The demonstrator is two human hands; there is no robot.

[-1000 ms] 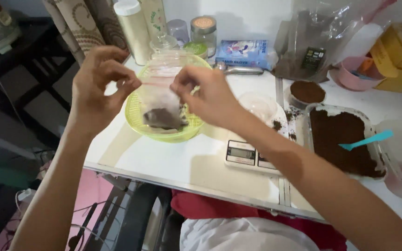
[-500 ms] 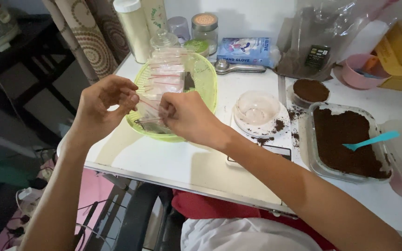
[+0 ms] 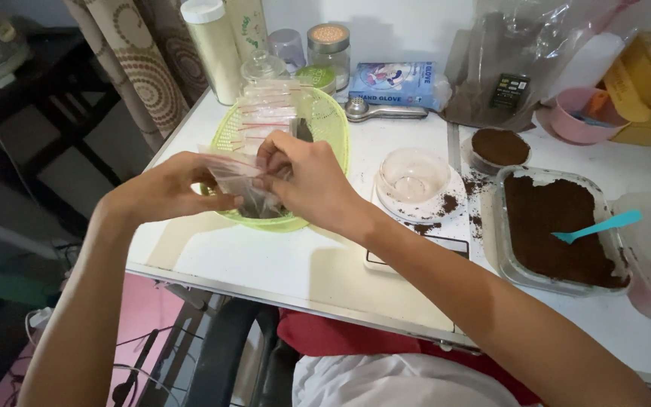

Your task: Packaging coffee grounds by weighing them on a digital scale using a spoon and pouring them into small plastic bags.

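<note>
My left hand [image 3: 166,188] and my right hand [image 3: 307,181] both pinch a small clear zip bag [image 3: 239,185] with a red seal strip and dark brown powder at its bottom. I hold it low over the near rim of a light green plastic basket [image 3: 333,124]. Several more small clear bags with red strips lie stacked in that basket [image 3: 269,105]. Right of my hands an empty clear bowl [image 3: 412,177] sits on a white kitchen scale [image 3: 416,252], with powder spilled around it.
A clear tray of brown powder [image 3: 548,226] with a turquoise spoon [image 3: 597,226] stands at right, a small round dish of powder [image 3: 500,147] behind it. Jars, a tall white canister [image 3: 212,49], a blue box, a large plastic bag and a pink bowl line the back.
The bag has come down from above the basket to its near rim, and both hands have moved closer together on its top edge. The camera view has shifted slightly.
</note>
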